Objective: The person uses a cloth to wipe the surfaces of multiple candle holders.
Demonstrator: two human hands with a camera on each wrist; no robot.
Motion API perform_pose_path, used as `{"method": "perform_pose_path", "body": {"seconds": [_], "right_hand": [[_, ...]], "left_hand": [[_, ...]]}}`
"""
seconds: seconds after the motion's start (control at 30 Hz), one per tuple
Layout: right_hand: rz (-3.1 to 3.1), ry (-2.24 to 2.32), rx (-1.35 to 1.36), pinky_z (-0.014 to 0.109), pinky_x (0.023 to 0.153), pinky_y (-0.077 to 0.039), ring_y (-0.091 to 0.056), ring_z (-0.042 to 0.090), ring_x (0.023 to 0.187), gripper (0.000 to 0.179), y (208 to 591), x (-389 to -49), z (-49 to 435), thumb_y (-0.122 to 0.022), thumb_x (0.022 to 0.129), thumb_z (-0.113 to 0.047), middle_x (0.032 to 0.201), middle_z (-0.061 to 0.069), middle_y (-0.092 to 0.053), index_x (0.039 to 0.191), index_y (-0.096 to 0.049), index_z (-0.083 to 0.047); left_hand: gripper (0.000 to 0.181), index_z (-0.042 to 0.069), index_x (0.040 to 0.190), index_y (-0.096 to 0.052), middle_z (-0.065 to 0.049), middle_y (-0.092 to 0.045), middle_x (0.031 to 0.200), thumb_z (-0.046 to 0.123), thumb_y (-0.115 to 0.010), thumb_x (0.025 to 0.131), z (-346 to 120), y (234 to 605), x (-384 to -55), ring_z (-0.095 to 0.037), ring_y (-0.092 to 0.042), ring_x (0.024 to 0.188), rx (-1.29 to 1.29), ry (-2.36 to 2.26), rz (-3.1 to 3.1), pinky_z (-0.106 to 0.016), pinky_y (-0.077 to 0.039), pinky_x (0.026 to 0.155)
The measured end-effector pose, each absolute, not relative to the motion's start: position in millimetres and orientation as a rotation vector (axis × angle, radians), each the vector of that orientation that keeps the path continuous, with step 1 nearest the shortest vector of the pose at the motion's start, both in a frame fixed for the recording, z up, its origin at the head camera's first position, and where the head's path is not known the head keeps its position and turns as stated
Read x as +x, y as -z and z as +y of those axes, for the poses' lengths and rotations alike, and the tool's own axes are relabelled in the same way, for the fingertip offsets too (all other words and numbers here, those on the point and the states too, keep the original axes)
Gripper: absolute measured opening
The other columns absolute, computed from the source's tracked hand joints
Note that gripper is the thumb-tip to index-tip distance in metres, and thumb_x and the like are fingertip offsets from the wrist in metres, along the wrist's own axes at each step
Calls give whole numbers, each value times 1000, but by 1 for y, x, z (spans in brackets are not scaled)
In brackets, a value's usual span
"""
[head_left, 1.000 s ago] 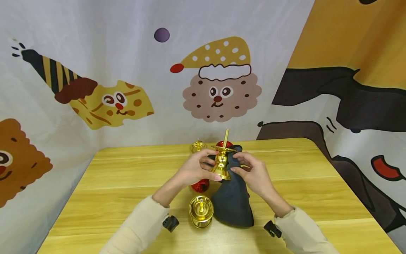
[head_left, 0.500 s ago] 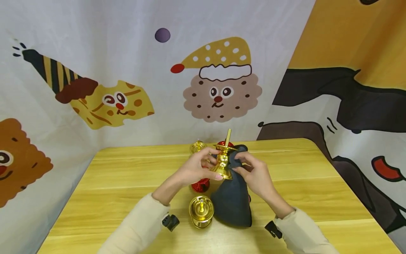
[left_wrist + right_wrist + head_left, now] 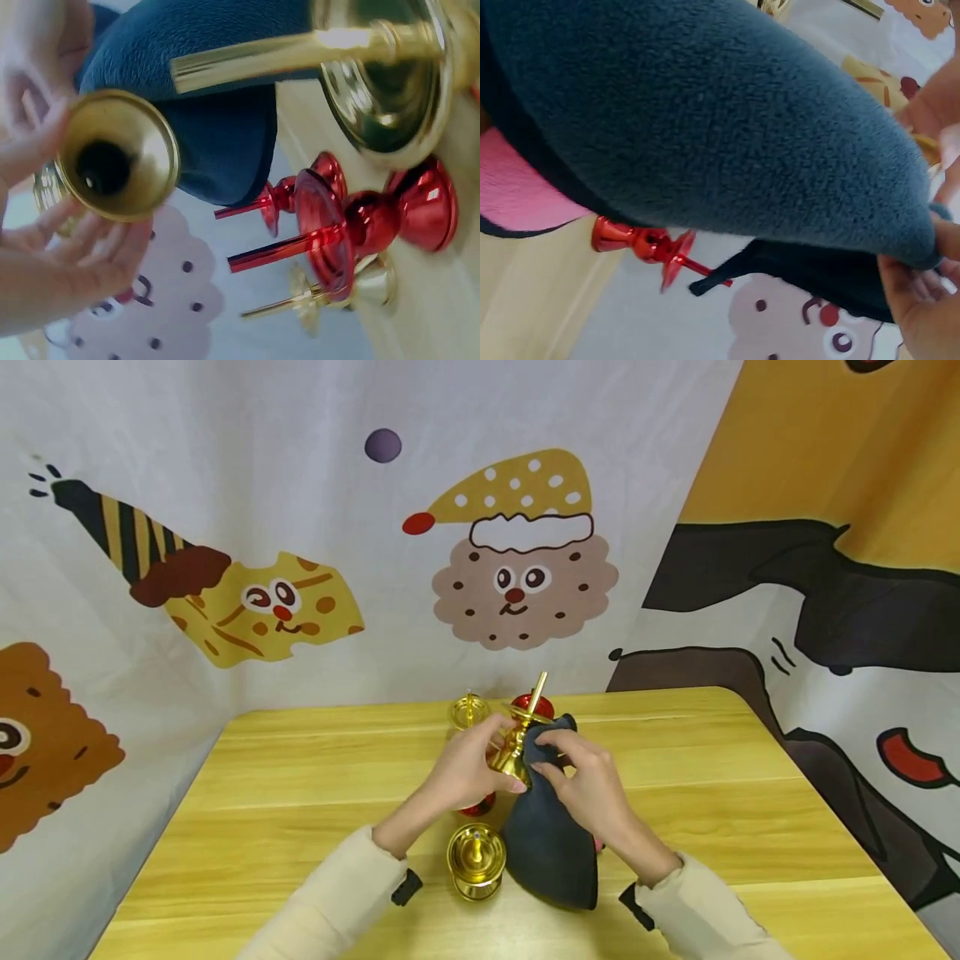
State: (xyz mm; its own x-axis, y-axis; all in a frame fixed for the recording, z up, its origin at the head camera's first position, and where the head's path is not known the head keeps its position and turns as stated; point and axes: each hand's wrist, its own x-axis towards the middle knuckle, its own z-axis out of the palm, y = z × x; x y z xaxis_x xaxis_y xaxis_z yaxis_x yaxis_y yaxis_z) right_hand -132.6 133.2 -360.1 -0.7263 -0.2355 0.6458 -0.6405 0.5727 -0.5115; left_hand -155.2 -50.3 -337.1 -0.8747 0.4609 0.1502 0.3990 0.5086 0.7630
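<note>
My left hand (image 3: 467, 767) grips a gold candlestick (image 3: 510, 758) above the table. The candlestick leans, its thin rod pointing up and a little right. In the left wrist view its hollow flared base (image 3: 150, 154) faces the camera, with fingers and thumb around it. My right hand (image 3: 594, 777) pinches a dark blue plush cloth (image 3: 551, 856) at the candlestick's stem. The cloth hangs from those fingers down toward the tabletop. A pink patch (image 3: 525, 184) shows at its edge in the right wrist view.
A second gold candlestick (image 3: 476, 860) stands nearest me on the wooden table (image 3: 315, 810), left of the cloth. Behind are another gold candlestick (image 3: 468, 711) and a red one (image 3: 542, 702). A further red candlestick (image 3: 375, 221) is partly hidden under my left hand in the head view.
My right hand has moved left with the cloth, bringing it up against the candlestick's stem. The candlestick has shifted slightly left and down and leans more.
</note>
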Motion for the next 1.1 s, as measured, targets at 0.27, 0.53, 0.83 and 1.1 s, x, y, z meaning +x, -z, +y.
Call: {"method": "perform_pose_path", "body": {"seconds": [0.27,0.53,0.83,1.1], "right_hand": [[-2352,-1411,527,31,68,-55,-63,25,86,28,361,-136,145,-66,74,16,94,10,-62,94,-59,-3],[-2378,-1241,566,29,63,-55,-64,22,79,30,358,-132,141,-72,68,13,87,10,-64,92,-62,-3],[-2318,-1157,688,32,64,-55,-63,22,81,33,355,-129,139,-74,66,13,91,9,-63,93,-62,-2],[-2337,-1415,572,30,63,-55,-62,23,78,31,353,-131,140,-67,71,19,89,11,-62,93,-60,-1]], "left_hand": [[64,7,136,-36,-18,-49,120,-2,-66,81,-65,334,-162,-29,-50,107,617,-1732,1891,-36,-49,82],[72,8,136,-38,-11,-54,110,23,-75,77,-53,338,-157,-23,-51,102,620,-1458,2325,-36,-46,83],[70,3,138,-36,-12,-53,116,11,-72,79,-63,340,-160,-26,-50,108,644,-1519,2195,-35,-48,86],[68,3,141,-27,-19,-46,127,10,-65,85,-69,336,-158,-29,-44,117,630,-1655,1923,-39,-44,93]]}}
